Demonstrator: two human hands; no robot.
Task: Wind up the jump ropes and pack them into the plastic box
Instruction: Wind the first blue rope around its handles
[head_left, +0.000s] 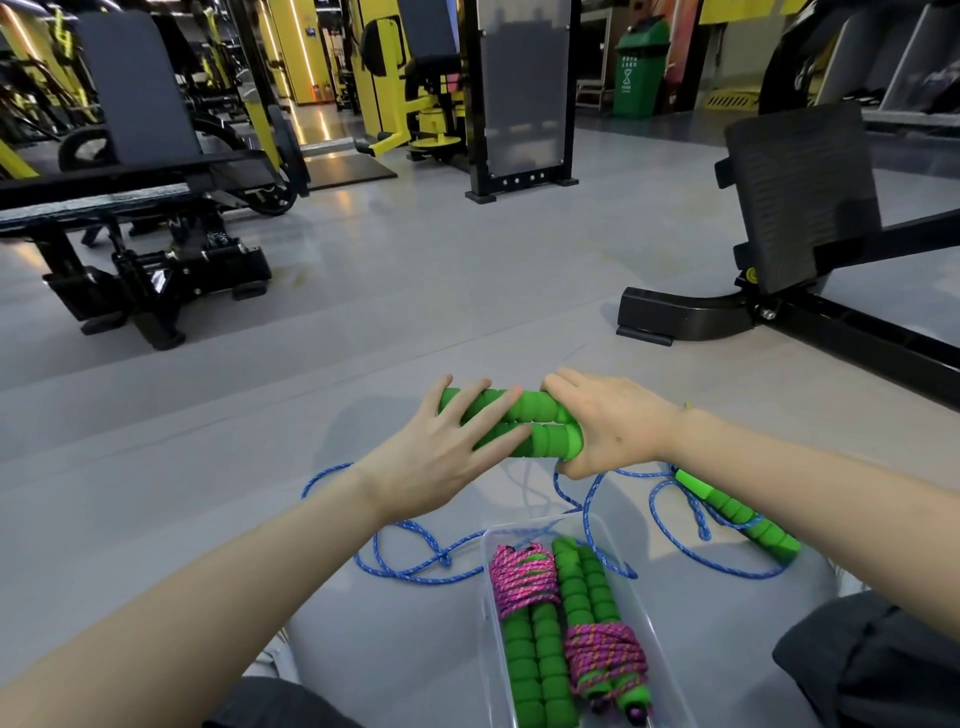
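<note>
Two green foam handles (535, 423) lie side by side above the floor. My right hand (610, 423) grips their right ends. My left hand (447, 447) rests its straight fingers across their left part. Their blue rope (415, 564) trails in loose loops on the grey floor below. A second pair of green handles (737, 514) with blue rope lies on the floor under my right forearm. The clear plastic box (623, 561) sits near my knees and holds two wound ropes: pink cord (519, 577) wrapped on green handles, and another pink-wrapped bundle (602, 654).
A black weight bench (156, 249) stands at the left. A black machine base with a footplate (795, 208) stands at the right. Yellow gym machines and a green bin (639, 67) are far behind. My dark-trousered knees flank the box.
</note>
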